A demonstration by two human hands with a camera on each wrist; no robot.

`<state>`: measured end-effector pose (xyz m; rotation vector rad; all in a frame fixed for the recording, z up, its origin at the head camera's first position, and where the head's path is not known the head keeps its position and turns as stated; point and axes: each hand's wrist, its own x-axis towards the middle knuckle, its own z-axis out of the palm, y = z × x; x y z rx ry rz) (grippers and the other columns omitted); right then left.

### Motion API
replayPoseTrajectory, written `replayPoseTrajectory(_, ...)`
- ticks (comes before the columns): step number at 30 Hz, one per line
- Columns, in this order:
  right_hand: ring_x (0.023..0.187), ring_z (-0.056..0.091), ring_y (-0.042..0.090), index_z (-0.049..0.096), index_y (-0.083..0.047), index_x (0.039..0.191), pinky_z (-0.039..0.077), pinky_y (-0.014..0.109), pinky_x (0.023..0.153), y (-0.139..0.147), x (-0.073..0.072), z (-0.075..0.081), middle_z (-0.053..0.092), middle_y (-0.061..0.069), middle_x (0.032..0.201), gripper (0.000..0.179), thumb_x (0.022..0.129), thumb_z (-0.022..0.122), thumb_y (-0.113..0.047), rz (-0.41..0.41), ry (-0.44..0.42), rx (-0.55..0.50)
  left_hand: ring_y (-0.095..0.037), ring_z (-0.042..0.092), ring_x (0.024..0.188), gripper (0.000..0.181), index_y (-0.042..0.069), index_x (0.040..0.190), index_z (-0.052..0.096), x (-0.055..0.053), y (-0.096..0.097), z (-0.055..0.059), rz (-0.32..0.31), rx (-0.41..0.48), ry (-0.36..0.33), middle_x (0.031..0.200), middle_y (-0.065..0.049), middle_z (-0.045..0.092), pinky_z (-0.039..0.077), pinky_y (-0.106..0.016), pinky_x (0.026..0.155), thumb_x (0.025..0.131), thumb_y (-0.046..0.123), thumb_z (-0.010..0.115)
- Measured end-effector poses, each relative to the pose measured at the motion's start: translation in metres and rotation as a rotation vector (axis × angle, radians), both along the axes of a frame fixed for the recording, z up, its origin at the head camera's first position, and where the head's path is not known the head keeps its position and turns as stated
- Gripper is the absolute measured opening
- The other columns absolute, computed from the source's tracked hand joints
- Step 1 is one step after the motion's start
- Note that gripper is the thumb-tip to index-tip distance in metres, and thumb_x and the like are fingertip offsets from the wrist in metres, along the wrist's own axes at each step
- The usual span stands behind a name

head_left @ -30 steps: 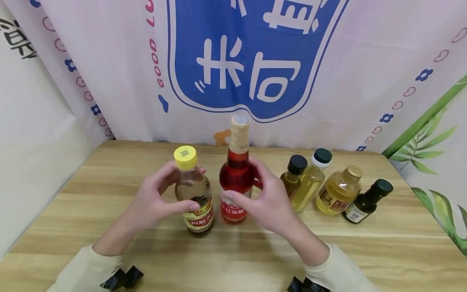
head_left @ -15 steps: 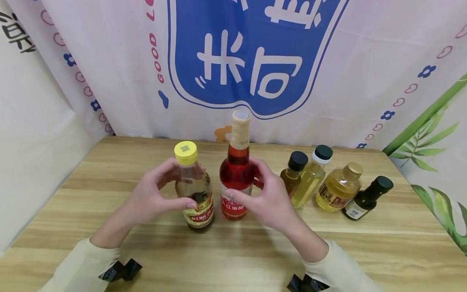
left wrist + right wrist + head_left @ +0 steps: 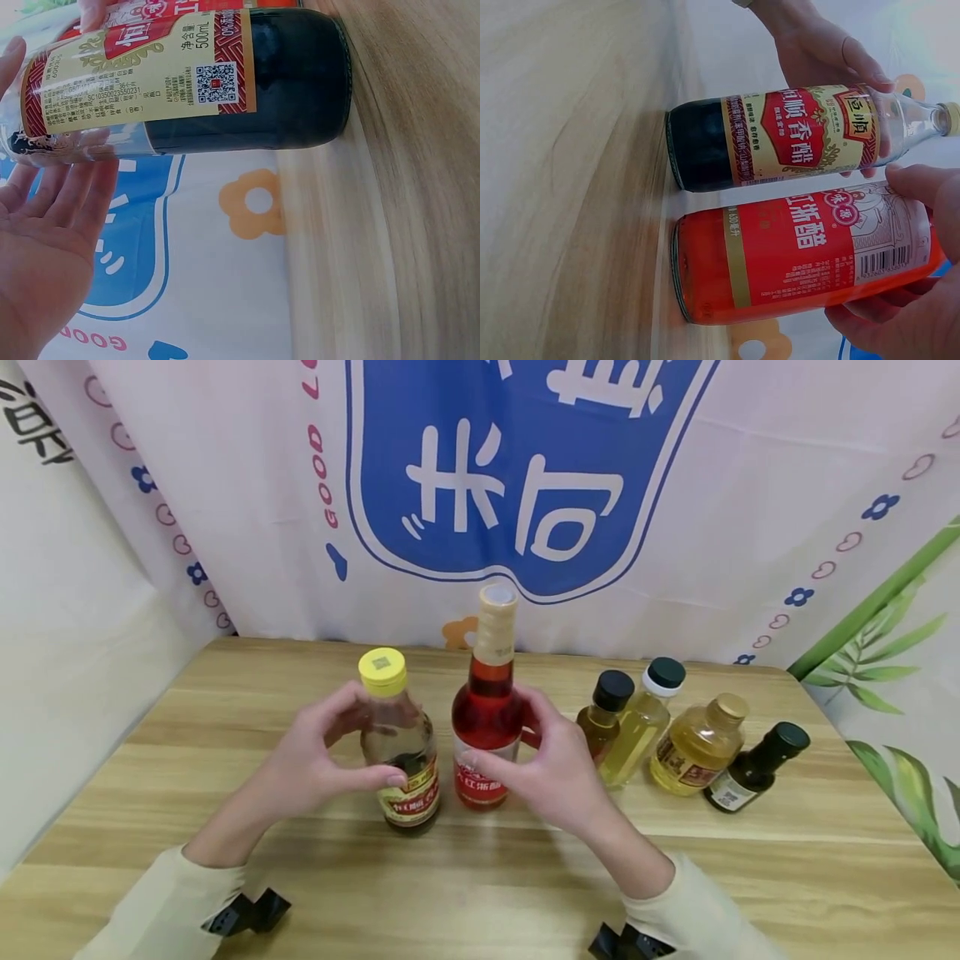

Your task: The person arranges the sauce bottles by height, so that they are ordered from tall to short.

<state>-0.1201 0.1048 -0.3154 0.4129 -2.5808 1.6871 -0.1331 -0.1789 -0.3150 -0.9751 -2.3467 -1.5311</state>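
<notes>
Yellow-capped bottle [image 3: 410, 745] of dark liquid stands upright on the wooden table [image 3: 450, 893], near the middle, its label turned toward the person. The left hand [image 3: 318, 760] is clamped on it, thumb in front and fingers behind. Just beside it, across a narrow gap, stands the taller red bottle [image 3: 489, 714], upright, with the right hand [image 3: 558, 764] curled round its far side. Both bases sit well short of the back edge, where a printed curtain [image 3: 262, 518] hangs. Room is tight to the right: a black-capped bottle [image 3: 597, 727] lies just past the right hand's knuckles, first of four. Broad stretches of wood separate the left hand from the left edge.
</notes>
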Motion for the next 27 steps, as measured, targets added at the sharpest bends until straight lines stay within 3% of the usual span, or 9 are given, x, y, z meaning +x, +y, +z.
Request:
replayPoseTrajectory(15,0.124,0.069,0.019,0.057,-0.017,0.146,0.061,0.046,0.105,0.0024,-0.0022,0.0036,0.072,0.001,0.134,0.076,0.081,0.094,-0.03,-0.013,0.017,0.005,-0.004,0.069,0.115,0.069,0.005,0.132,0.062,-0.0007,0.0002,0.0031,0.014,-0.061,-0.01,0.125,-0.006,0.072,0.058,-0.017,0.101,0.071,-0.002,0.095)
replayPoseTrajectory(27,0.123,0.069,0.022,0.058,-0.016,0.143,0.062,0.05,0.104,-0.0014,-0.0024,0.0045,0.072,0.003,0.133,0.073,0.081,0.094,-0.028,-0.005,0.026,-0.006,-0.003,0.069,0.114,0.066,0.004,0.129,0.062,0.0025,-0.0026,0.0072,0.037,-0.116,-0.025,0.126,-0.008,0.073,0.058,-0.018,0.1,0.073,0.004,0.096)
